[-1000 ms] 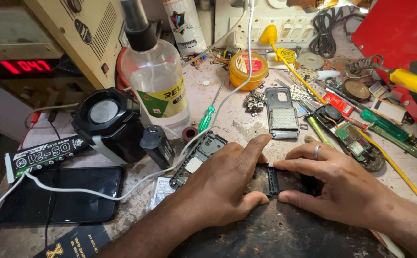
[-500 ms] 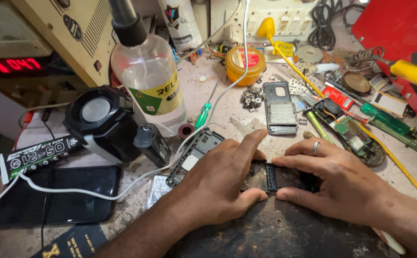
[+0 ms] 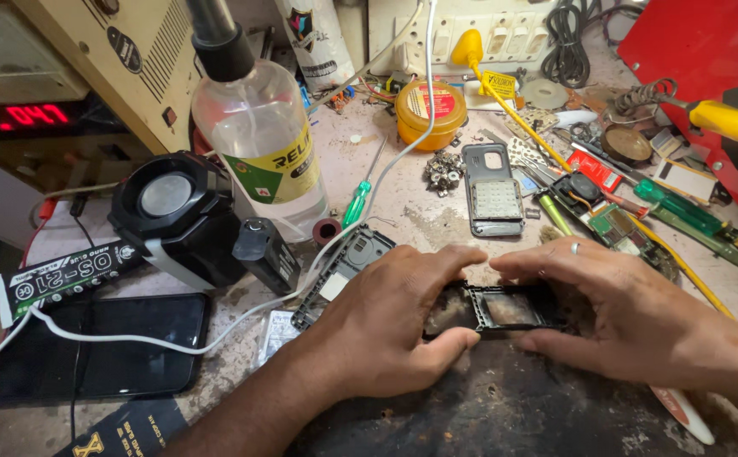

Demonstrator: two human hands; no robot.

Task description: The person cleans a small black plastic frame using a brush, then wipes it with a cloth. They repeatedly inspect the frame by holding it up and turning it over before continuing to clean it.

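Phone frame point(image 3: 504, 309), ends hidden, lies clamped between left hand point(image 3: 386, 330) and right hand point(image 3: 631, 317) fingers.

Both hands press on a black phone frame point(image 3: 494, 310) lying on a dark mat point(image 3: 513, 406) on the cluttered worktop point(image 3: 403, 211). The left hand point(image 3: 386, 326) grips its left end, the right hand point(image 3: 631, 313), wearing a ring, covers its right end. Beyond stand a clear bottle point(image 3: 259, 144), a grey phone keypad point(image 3: 493, 190) and a green screwdriver point(image 3: 356, 199); a black phone point(image 3: 98, 343) lies at the left.

Your left hand point(image 3: 386, 326) and right hand point(image 3: 631, 313) lie palms down, side by side, fingers curled inward, fingertips nearly meeting, forearms angled in.
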